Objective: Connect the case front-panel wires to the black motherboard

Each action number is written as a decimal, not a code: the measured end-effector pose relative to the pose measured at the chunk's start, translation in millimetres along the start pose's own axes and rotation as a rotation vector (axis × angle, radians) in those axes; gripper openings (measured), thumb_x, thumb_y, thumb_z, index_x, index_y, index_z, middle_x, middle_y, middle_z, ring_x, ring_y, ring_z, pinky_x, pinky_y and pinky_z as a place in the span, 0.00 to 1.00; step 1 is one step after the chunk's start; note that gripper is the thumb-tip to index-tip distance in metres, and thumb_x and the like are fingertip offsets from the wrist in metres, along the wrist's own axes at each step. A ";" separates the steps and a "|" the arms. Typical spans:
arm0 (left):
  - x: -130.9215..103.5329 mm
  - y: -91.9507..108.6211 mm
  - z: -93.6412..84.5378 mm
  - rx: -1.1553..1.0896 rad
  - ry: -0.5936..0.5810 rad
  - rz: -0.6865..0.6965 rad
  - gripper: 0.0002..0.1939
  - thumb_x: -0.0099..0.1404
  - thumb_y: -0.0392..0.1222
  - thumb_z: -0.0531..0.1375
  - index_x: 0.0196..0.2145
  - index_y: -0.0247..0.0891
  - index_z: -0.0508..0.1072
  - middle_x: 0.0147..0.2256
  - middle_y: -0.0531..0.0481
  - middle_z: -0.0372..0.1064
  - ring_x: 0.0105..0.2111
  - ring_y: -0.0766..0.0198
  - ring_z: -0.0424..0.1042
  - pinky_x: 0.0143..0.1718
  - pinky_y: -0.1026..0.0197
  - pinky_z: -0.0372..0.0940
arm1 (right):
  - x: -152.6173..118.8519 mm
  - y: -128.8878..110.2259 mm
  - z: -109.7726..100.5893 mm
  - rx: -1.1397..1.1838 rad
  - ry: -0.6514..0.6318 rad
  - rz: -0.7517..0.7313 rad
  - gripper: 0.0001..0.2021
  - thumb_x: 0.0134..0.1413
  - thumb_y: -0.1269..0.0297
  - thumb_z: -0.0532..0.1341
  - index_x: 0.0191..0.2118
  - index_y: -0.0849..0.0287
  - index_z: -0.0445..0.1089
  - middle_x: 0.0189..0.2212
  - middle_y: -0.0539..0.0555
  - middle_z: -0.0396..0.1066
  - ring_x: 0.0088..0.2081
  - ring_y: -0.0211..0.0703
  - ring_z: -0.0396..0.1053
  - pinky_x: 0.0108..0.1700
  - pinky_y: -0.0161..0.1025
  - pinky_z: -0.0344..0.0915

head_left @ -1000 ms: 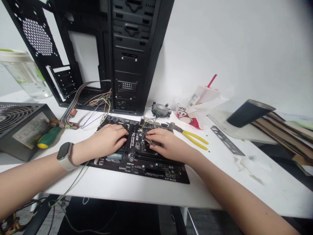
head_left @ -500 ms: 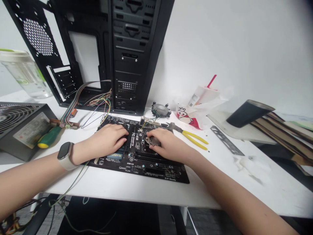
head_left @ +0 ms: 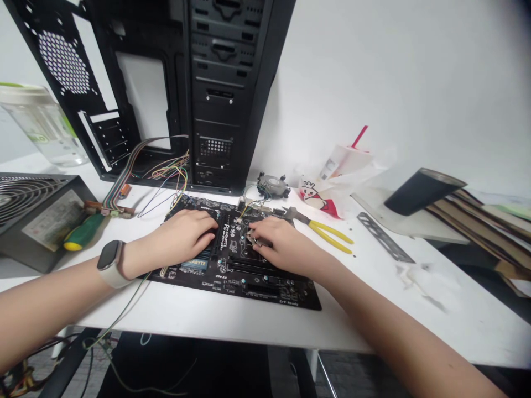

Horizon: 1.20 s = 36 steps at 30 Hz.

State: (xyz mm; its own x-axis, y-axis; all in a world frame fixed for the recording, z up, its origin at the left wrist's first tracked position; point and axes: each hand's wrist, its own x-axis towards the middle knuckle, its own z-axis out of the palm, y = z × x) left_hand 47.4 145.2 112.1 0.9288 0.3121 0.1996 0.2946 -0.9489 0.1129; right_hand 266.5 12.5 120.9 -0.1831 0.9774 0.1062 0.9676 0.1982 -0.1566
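A black Gigabyte motherboard lies flat on the white table. My left hand, with a watch on its wrist, rests on the board's left part, fingers curled over the slots; whether it grips anything there is hidden. Over the CPU socket area right of the board's middle is my right hand. Its thumb and fingers are closed around a small metal piece at the socket. Thin wires run from the board's back edge toward a round cooler behind it.
An open black PC case stands at the back. Yellow-handled pliers, a metal plate and a bagged cup are right. A power supply and green screwdriver are left.
The fingers of my right hand have shifted slightly at the socket, and less of the metal piece shows. My left hand has stayed in place.
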 end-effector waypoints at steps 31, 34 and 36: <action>2.7 6.5 -5.6 -0.033 -0.024 -0.018 0.13 0.70 0.38 0.52 0.47 0.35 0.73 0.44 0.43 0.74 0.44 0.53 0.74 0.50 0.47 0.68 | -0.8 -4.4 -17.0 -0.017 -0.120 -0.024 0.06 0.56 0.73 0.58 0.39 0.61 0.70 0.40 0.57 0.72 0.42 0.50 0.67 0.47 0.49 0.63; 2.2 6.7 -7.0 -0.048 -0.035 -0.018 0.12 0.70 0.38 0.53 0.46 0.36 0.74 0.44 0.44 0.75 0.44 0.54 0.74 0.49 0.48 0.68 | -3.0 -3.3 -19.4 0.010 -0.102 -0.041 0.05 0.55 0.73 0.58 0.38 0.61 0.69 0.40 0.57 0.72 0.42 0.49 0.66 0.47 0.49 0.63; 1.9 6.5 -7.3 -0.053 -0.033 -0.013 0.13 0.70 0.38 0.52 0.46 0.35 0.74 0.43 0.44 0.75 0.44 0.54 0.74 0.49 0.49 0.68 | -6.2 -1.6 -21.6 0.035 -0.076 -0.054 0.05 0.55 0.73 0.59 0.38 0.60 0.69 0.40 0.56 0.71 0.43 0.48 0.66 0.49 0.48 0.63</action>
State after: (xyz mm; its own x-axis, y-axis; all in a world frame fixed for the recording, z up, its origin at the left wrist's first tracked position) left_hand 49.4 140.0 120.3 0.9321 0.3218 0.1661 0.2950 -0.9407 0.1673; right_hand 269.8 4.6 141.7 -0.2485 0.9678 0.0410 0.9495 0.2517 -0.1873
